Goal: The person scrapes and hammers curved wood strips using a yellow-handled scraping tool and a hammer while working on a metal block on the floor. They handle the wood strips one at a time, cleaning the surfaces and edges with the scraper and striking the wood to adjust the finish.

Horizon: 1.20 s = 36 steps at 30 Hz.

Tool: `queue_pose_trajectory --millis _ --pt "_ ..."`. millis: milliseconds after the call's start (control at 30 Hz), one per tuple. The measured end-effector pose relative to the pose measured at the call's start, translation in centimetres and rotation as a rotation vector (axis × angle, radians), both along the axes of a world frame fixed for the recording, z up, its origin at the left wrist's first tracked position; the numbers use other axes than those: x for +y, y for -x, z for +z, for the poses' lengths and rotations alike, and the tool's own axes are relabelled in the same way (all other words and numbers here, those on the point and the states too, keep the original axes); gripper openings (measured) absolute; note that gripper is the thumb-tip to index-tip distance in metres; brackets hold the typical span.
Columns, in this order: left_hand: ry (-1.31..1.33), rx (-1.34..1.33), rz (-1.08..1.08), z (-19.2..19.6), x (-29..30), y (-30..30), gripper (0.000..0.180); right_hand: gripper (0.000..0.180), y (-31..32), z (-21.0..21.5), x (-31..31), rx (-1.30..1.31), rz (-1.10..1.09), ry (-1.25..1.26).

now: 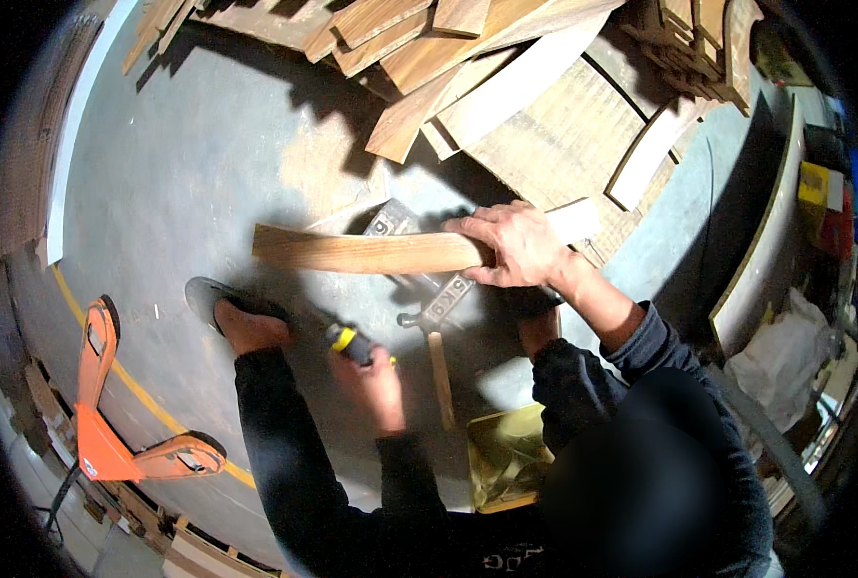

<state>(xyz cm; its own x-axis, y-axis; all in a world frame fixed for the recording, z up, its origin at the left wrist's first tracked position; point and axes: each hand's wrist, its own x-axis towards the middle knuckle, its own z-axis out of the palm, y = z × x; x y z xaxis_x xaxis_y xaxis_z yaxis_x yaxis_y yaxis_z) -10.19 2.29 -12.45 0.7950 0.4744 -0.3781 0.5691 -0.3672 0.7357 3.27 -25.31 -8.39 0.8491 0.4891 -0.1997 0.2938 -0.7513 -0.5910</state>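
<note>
Dark clothing (732, 472) nearest; left grip (373, 385) clasps black-yellow tool (352, 344), right grip (517, 245) clasps 1 board (376, 252).

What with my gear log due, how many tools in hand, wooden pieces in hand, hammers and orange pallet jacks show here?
Black-and-yellow tool in the left hand: 1
Wooden piece in the right hand: 1
Hammer: 1
Orange pallet jack: 1
Total: 4

Dark characters stood on the grey block (446, 302); pale, seemingly partial lettering marked the black shirt (482, 539).
</note>
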Motion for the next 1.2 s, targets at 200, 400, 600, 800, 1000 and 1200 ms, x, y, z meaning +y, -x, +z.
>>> queue_pose_trajectory --millis 200,400,600,800,1000,1200 --pt "-0.132 -0.060 -0.554 4.5 -3.6 -4.1 0.052 0.061 -0.1 -0.7 0.8 -0.026 -0.017 -0.012" --pt "-0.366 -0.050 -0.700 4.2 -3.9 -5.0 0.044 0.058 0.1 -1.5 0.4 -0.025 -0.031 0.072" --pt "-0.363 0.001 -0.713 0.9 -1.8 -3.9 0.041 0.054 -0.2 -1.2 0.7 -0.005 -0.046 0.088" --pt "-0.618 0.096 -0.805 5.8 -2.7 -7.0 0.042 0.050 -0.1 -1.7 1.0 0.010 -0.053 0.018" --pt "-0.470 0.057 -0.688 3.8 -3.8 -6.0 0.038 0.046 0.1 -2.0 0.5 0.005 -0.071 0.029" --pt "-0.185 -0.001 -0.495 0.9 -4.7 -3.7 0.041 0.049 -0.1 -1.3 0.7 -0.004 -0.061 0.004"
